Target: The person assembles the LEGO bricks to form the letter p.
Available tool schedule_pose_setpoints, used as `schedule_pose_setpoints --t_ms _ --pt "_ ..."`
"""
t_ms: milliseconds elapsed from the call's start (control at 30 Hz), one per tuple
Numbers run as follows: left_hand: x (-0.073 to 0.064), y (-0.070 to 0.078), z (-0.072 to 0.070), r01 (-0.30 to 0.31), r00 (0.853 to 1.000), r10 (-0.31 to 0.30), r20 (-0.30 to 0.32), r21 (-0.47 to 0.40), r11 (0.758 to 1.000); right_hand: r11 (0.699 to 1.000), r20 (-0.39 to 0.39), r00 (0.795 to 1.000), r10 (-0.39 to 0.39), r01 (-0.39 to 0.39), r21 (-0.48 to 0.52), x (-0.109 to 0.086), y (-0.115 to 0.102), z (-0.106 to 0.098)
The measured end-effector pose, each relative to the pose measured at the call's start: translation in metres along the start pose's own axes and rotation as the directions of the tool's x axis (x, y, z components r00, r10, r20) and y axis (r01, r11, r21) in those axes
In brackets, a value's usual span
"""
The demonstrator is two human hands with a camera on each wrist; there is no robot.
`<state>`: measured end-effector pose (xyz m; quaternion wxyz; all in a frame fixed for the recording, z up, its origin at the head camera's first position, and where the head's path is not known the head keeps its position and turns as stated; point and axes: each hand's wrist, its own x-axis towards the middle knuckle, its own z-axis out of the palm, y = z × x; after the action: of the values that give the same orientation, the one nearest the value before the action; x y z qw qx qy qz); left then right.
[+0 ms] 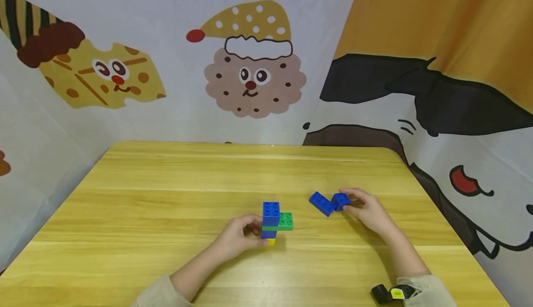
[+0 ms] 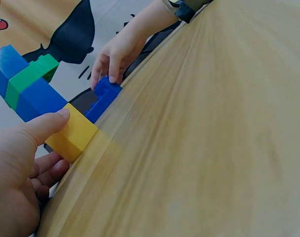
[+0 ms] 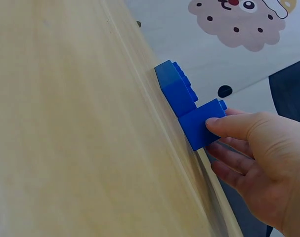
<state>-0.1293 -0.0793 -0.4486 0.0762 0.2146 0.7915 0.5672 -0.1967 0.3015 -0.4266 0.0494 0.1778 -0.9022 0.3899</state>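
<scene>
My left hand (image 1: 236, 239) holds a small tower of toy building bricks upright on the table, thumb against the yellow brick (image 2: 74, 132) at its base. Above the yellow one come a blue brick (image 2: 41, 100), a green brick (image 1: 286, 222) that juts out to the right, and a blue brick (image 1: 271, 211) on top. To the right, my right hand (image 1: 370, 211) pinches a small blue brick (image 3: 201, 123) between thumb and fingers. That brick touches or nearly touches a longer blue brick (image 1: 322, 204), which lies studs up on its left.
Under everything is a wood-grain table (image 1: 166, 182). A curtain with cartoon figures (image 1: 254, 85) hangs behind its far edge. On the right wrist sits a black band with a yellow-marked device (image 1: 397, 293).
</scene>
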Motion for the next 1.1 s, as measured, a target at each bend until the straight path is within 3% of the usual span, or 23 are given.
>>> schedule_pose_setpoints --t_ms 667,1100 --pt "0.0 0.0 0.001 0.0 1.0 0.0 0.002 -0.026 1.0 0.999 -0.128 0.991 -0.04 0.042 0.014 0.001 -0.014 -0.004" --pt "-0.002 0.006 0.0 0.005 1.0 -0.006 -0.017 -0.07 0.998 0.992 -0.195 0.977 -0.081 0.099 0.084 0.001 -0.036 -0.008"
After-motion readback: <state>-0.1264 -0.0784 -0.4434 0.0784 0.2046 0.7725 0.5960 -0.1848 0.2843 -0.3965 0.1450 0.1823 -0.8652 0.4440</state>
